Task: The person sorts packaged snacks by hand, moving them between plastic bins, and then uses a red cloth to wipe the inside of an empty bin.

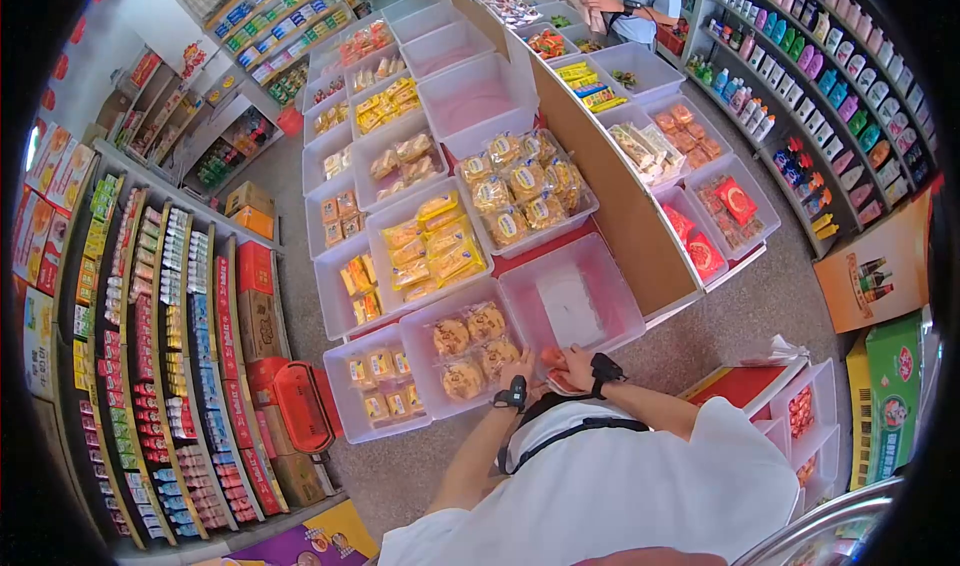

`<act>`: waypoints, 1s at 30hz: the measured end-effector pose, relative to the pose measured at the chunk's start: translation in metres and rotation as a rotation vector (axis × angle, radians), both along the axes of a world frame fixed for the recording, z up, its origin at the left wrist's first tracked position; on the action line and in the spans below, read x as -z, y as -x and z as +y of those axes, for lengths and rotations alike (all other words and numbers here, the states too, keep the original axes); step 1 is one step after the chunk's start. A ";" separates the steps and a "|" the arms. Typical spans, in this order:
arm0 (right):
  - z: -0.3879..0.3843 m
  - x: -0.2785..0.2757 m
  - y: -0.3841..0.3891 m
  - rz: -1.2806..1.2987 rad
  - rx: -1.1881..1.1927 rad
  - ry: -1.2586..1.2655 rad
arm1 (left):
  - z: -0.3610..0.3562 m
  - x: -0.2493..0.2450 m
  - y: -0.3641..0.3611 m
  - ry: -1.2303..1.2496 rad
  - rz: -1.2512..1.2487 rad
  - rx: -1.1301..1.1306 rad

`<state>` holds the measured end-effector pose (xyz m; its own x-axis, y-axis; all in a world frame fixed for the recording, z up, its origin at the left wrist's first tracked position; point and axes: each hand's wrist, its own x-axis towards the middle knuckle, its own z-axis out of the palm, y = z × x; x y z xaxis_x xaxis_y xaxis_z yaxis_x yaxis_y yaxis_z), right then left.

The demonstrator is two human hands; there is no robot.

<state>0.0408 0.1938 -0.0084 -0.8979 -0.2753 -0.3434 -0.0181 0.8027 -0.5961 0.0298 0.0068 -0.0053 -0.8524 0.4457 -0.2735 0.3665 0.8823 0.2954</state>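
Note:
Both of my hands are low at the centre, at the near edge of the display of plastic bins. My left hand (517, 368) is by the near edge of a bin of round packaged pastries (463, 378); its fingers are too small to read clearly. Just right of it, my right hand (573, 368) has its fingers around a small reddish item (552, 358) that I cannot make out. Beyond the right hand stands a pinkish bin (620, 316) with a pale sheet on its bottom. Each wrist wears a black band.
Bins of yellow-wrapped cakes (440, 246) and bagged pastries (525, 191) lie farther ahead. A cardboard divider (600, 176) runs along the display. A person (635, 6) stands at the far right side. A red basket (302, 406) is on the left, near drink shelves (180, 366).

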 end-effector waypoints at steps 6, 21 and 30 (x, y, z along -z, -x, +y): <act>0.024 0.020 -0.004 0.066 0.045 0.028 | -0.003 0.017 0.000 -0.009 0.101 0.035; 0.118 0.011 0.004 0.218 0.397 -0.253 | -0.002 0.007 -0.002 -0.036 0.014 -0.039; 0.105 0.006 0.001 0.173 0.458 -0.210 | -0.001 0.004 -0.004 -0.035 -0.035 -0.065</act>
<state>0.0395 0.2986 -0.0143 -0.9585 0.2172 -0.1848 0.2784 0.8533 -0.4409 0.0335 0.0058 -0.0089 -0.8699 0.3996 -0.2892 0.2978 0.8928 0.3379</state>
